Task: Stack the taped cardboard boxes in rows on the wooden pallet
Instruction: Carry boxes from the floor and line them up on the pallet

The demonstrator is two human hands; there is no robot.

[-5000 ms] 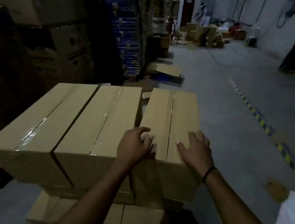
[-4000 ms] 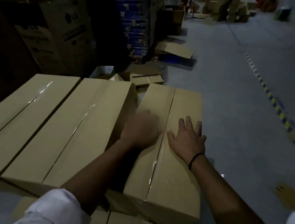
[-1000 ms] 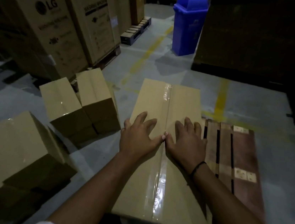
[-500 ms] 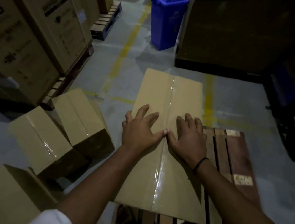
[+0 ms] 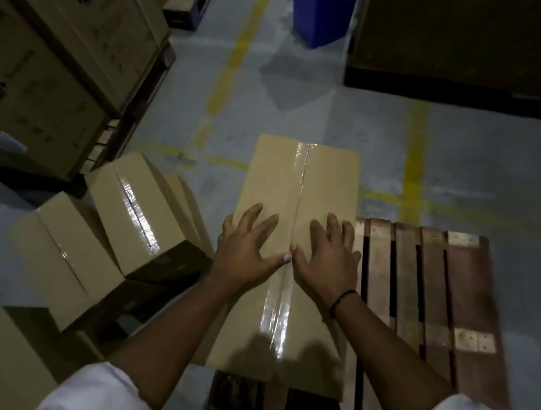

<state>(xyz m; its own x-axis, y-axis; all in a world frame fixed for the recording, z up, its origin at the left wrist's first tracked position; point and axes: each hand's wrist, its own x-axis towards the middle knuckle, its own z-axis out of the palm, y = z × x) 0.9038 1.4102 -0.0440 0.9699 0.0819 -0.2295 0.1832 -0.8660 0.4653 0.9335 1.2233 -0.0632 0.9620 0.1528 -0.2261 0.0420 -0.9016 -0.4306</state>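
Both hands lay flat on the box. The left hand [image 5: 246,253] was spread on the left flap and the right hand [image 5: 327,259] on the right flap, with the thumbs nearly meeting over the tape [image 5: 278,311] down the seam. Neither hand gripped anything; the fingers were straight and pressed on the lid.

The box [image 5: 299,181] lay lengthwise along the left edge of the pallet [image 5: 422,291]. I could not tell whether its far end overhung the pallet's far edge.

It looked like stiff corrugated card, long and narrow. It would probably be steady if held by both long sides or under the bottom edges, with the hands well apart. The glossy tape would likely be slick, and the flaps might give near the seam, so neither was a good place to take hold. Its weight could not be judged.

Left of the pallet, taped boxes [image 5: 132,211] lay tilted on the floor [image 5: 308,107], leaning against each other. Beyond the pallet's left corner stood printed cartons [image 5: 42,57] on another base. Straight beyond the pallet, past yellow floor lines [image 5: 414,174], was a blue bin [image 5: 320,6].
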